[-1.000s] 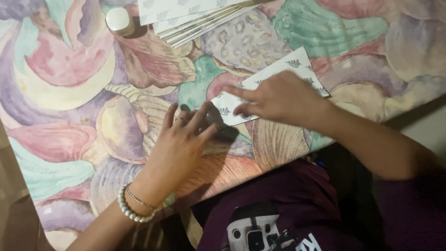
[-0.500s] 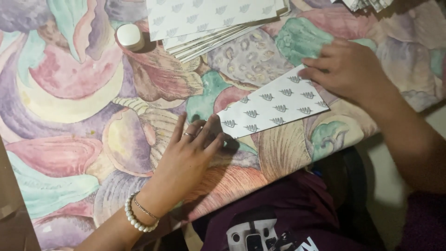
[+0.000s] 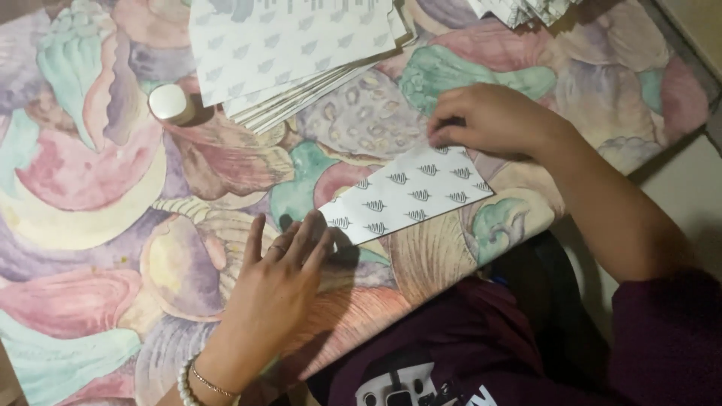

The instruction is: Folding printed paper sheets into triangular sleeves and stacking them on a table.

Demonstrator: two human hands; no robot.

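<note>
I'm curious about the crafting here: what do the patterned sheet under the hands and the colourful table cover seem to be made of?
The patterned sheet looks like thin matt paper: flat, crisp straight edges, printed motifs. The left hand and right hand press its ends. The table cover looks like a smooth printed sheet, perhaps vinyl or coated cloth, with a faint sheen; hard to say.

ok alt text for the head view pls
Two bare hands press a folded white patterned paper sheet flat on a pastel shell-print tablecloth: left hand at its near corner, right hand at its far edge.
</note>
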